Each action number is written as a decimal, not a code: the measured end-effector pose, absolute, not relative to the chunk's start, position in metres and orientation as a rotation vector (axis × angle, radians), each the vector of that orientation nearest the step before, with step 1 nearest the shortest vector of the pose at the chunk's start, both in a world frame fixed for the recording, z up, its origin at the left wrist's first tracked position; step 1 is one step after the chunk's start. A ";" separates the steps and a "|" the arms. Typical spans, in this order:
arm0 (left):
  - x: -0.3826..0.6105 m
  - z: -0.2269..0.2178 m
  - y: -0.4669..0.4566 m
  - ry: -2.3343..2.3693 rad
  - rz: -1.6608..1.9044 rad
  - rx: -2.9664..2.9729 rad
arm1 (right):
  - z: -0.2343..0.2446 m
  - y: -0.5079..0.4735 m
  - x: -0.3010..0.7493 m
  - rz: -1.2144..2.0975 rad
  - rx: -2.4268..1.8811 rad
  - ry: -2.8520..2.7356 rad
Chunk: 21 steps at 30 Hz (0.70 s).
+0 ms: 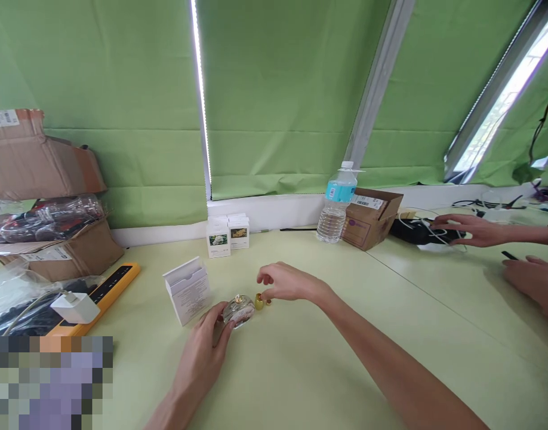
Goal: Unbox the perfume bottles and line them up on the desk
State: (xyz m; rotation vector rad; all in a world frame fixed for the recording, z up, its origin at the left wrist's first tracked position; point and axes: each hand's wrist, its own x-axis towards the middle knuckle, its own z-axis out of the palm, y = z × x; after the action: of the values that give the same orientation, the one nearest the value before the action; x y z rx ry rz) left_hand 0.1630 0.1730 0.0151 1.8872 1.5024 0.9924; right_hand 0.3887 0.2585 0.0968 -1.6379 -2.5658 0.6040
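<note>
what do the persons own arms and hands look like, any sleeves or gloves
The left forearm and right forearm are bare, with no sleeves in view. The left hand and right hand wear no gloves, and no ring, watch or bracelet shows on either.

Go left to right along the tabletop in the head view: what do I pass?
Yellow power strip → open white carton → glass perfume bottle → small gold cap → plastic water bottle → cardboard box → co-worker's hand
</note>
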 end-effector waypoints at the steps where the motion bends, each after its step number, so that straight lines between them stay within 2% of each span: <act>1: 0.163 0.015 0.173 1.503 0.997 1.891 | 0.098 0.255 0.385 0.624 -1.532 -2.571; 6: 0.162 0.012 0.176 1.506 0.995 1.920 | 0.085 0.244 0.359 0.741 -1.103 -2.619; 11: 0.158 0.007 0.178 1.591 0.989 1.911 | 0.073 0.244 0.349 0.788 -1.099 -2.566; 16: 0.157 0.004 0.178 1.686 1.123 1.869 | 0.087 0.253 0.363 0.634 -1.059 -2.366; 21: 0.157 0.001 0.177 1.654 1.087 1.960 | 0.094 0.281 0.404 0.461 -1.360 -2.226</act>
State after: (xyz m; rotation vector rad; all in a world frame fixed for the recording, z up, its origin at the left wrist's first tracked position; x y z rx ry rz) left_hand 0.1569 0.1772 0.0008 1.9599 1.6539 1.0869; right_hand 0.4043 0.2813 0.0940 -1.3595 -2.2258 0.4609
